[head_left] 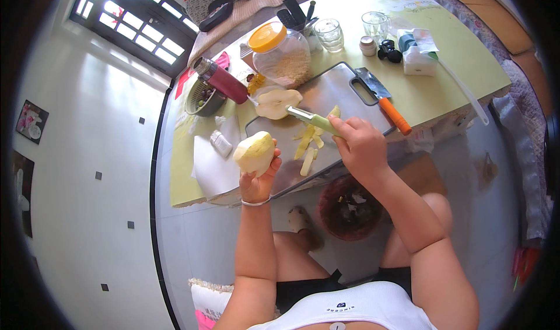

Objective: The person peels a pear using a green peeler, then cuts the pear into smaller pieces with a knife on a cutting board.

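My left hand [261, 182] is wrapped round a mostly peeled pear [255, 153], which still carries a strip of yellow-green skin on top. A peeler [319, 122] with a pale green handle is gripped in my right hand [363, 145]; its metal head points left, apart from the held pear. Behind the peeler's head, a cut pear [279, 104] lies with its pale flesh facing up. Several curls of peel [305, 144] are scattered over the grey cutting board [326, 88] between my hands.
A cleaver with an orange handle [395, 115] lies on the board's right side. Behind stand a red thermos [224, 82], a yellow-lidded jar [284, 62] and glasses [330, 37]. A bowl [204, 99] is at left. Below the table edge sits a waste basket [349, 210].
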Action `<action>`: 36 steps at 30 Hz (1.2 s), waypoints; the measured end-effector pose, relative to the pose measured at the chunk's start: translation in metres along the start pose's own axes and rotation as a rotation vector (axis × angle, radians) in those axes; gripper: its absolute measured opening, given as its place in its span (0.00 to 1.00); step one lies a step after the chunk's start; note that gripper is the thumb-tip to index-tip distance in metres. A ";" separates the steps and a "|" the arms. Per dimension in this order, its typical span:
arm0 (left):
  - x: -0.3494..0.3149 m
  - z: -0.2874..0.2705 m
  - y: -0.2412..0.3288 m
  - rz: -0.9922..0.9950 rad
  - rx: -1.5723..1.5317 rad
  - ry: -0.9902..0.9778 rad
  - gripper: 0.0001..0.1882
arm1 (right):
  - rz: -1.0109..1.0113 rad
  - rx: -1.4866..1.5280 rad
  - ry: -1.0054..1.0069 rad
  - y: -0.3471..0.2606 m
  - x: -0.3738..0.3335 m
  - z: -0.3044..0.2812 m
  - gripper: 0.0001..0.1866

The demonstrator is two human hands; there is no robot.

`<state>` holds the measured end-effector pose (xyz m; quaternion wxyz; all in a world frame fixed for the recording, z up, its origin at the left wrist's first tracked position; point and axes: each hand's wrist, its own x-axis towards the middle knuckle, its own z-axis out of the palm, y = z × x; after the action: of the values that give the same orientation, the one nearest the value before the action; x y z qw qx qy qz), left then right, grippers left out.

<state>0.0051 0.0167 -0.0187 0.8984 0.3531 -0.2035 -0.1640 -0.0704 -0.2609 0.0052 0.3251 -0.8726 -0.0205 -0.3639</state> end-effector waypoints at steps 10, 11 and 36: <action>0.002 0.026 -0.016 0.087 0.050 0.106 0.39 | -0.066 0.648 -0.055 -0.059 -0.023 -0.003 0.28; 0.003 0.031 -0.018 0.088 0.062 0.106 0.38 | -0.063 0.613 -0.075 -0.060 -0.024 -0.002 0.28; 0.002 0.035 -0.022 0.142 0.063 0.119 0.40 | 0.028 0.548 -0.088 -0.044 -0.025 0.010 0.25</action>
<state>-0.0132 -0.0200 -0.0104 0.9066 0.3751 -0.1794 -0.0720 -0.0945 -0.2149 0.0081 0.5529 -0.7672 -0.1203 -0.3022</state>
